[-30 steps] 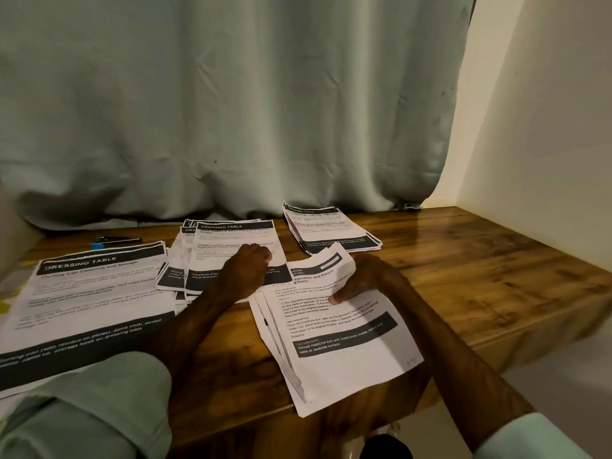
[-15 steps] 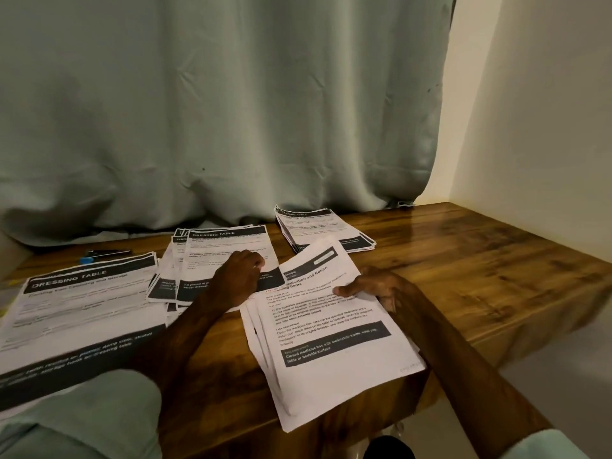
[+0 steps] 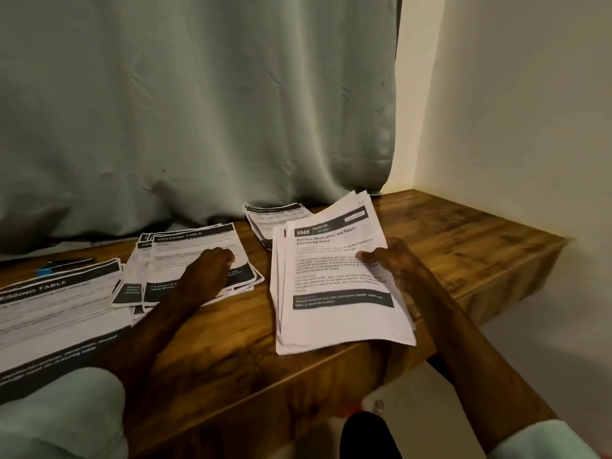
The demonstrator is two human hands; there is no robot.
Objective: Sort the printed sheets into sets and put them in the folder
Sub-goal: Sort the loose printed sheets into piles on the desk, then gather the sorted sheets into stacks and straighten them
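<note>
The right hand (image 3: 394,260) clamps a tilted-up sheaf of sheets (image 3: 334,319) between thumb and fingers, while the left hand (image 3: 208,270) rests, fingers curled together, on a fanned stack (image 3: 195,241) on the tabletop (image 3: 231,346).

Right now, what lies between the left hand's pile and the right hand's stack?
In the head view, only bare wooden table separates the Dressing Table pile under the left hand from the Retrieve Medication stack in the right hand.

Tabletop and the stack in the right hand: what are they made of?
Tabletop: wood or wood-look laminate, glossy; grain and reflections show. Stack: thin white printer paper, matte; sheets fan and bend in the right hand.
</note>
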